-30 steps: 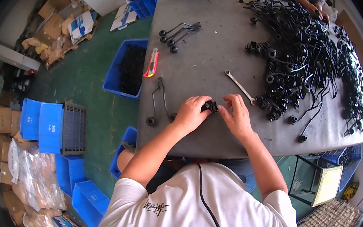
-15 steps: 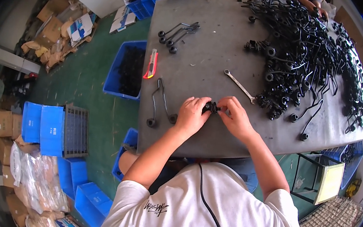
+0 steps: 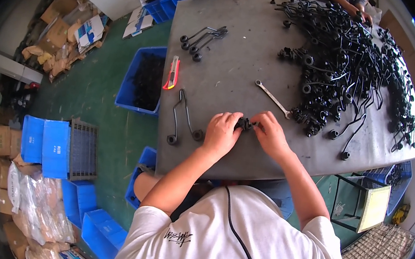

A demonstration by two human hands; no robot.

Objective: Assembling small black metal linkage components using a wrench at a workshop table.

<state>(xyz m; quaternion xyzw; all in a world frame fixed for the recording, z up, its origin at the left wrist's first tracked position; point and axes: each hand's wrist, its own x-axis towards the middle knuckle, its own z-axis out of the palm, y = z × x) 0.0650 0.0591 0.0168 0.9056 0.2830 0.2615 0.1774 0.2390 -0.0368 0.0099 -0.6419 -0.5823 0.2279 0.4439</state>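
Near the front of the table, my left hand (image 3: 221, 133) is closed around a small black ridged part (image 3: 244, 124), whose far side the fingers hide. My right hand (image 3: 271, 137) pinches at the right end of that part with thumb and fingertips; what exactly lies between them is too small to make out. A pair of bent metal rods with black round ends (image 3: 181, 118) lies left of my left hand. Beyond my right hand rests a combination wrench (image 3: 273, 99). A red and yellow utility knife (image 3: 172, 73) lies by the table's left edge.
A large tangle of black bent rods (image 3: 337, 67) covers the right of the grey table (image 3: 240, 71). More rods (image 3: 203, 41) lie at the far left. A blue bin (image 3: 129, 81) with black pieces stands left of the table. Other people's hands (image 3: 364, 16) show at the far edge.
Both hands stay together at the black part, with small shifts of the fingers. The right fingertips have drawn in slightly. The view has shifted a little.
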